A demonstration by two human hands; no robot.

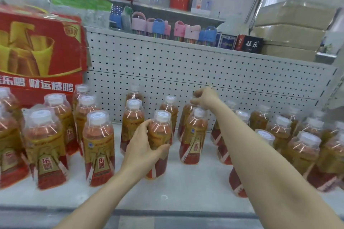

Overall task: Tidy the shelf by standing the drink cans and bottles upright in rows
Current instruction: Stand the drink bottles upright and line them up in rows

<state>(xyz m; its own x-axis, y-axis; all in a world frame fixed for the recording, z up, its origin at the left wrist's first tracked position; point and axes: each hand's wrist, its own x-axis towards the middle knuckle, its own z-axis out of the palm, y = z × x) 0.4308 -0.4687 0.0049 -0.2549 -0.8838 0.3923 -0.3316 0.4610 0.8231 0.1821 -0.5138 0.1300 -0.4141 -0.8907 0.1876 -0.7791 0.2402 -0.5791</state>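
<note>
- At far left, red carton point(41, 52) behind upright bottles point(98, 145) on the white shelf point(186, 188).
- Gripping centre front bottle point(161, 132), upright, with left hand point(143, 145), fingers wrapped round it.
- Pinching cap of rear bottle point(186, 115) with right hand point(204, 98), fingers curled.

The pale shelf point(176, 191) carries upright drink bottles point(98, 145) in loose rows, a red carton point(41, 52) behind them.
</note>
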